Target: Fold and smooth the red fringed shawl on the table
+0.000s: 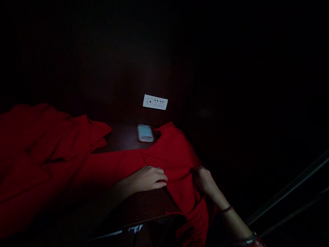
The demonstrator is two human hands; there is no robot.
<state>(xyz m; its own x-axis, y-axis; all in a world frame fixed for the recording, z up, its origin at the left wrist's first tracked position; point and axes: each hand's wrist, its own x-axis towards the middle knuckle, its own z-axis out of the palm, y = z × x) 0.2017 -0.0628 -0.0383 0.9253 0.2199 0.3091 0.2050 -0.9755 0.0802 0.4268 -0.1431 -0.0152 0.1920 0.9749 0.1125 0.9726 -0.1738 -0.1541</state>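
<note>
A red scarf (115, 165) with a fringed end (194, 231) lies stretched across the dark tabletop, the fringe hanging over the front edge at the right. My left hand (151, 178) rests on its near border, fingers lying over the cloth and the thumb slightly apart from them. At the right side of the cloth, my right hand (204, 179) is closed on the scarf, with folds running from the grip; its fingertips are partly hidden. Toward the left, the red cloth is bunched in a loose heap (51, 135).
A phone-like flat object (145, 133), its surface blurred, lies on the dark wooden table (122, 135) behind the scarf. Above it, a white socket panel (155, 102) is set in the dark wall. Pale diagonal edges (308, 174) show at the right. Much of the scene is dark.
</note>
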